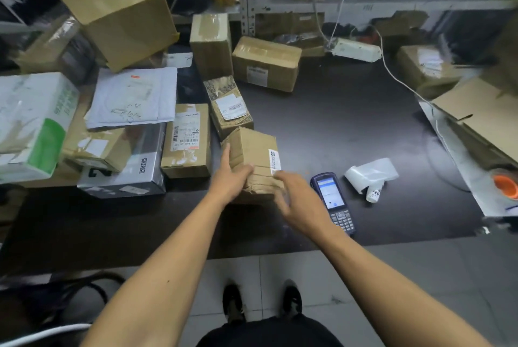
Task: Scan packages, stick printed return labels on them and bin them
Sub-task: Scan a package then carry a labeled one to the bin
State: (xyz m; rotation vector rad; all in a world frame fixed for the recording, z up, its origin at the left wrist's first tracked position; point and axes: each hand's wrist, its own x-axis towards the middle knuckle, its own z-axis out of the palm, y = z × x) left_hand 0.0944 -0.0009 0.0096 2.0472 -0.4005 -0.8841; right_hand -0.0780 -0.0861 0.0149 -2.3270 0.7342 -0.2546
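Left hand (229, 175) grips the taped cardboard package (253, 163) on the dark surface (350, 122); right hand (297, 200), fingers spread open, touches its near corner beside the handheld scanner (333, 202).

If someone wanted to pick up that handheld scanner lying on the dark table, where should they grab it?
Probably the keypad end of the handheld scanner, coming from the near table edge. It lies flat, screen up, with that narrower end pointing toward the person and bare table along its right side.

Left hand (230, 175) on taped box (253, 161), right hand (297, 198) beside, scanner (333, 202) near
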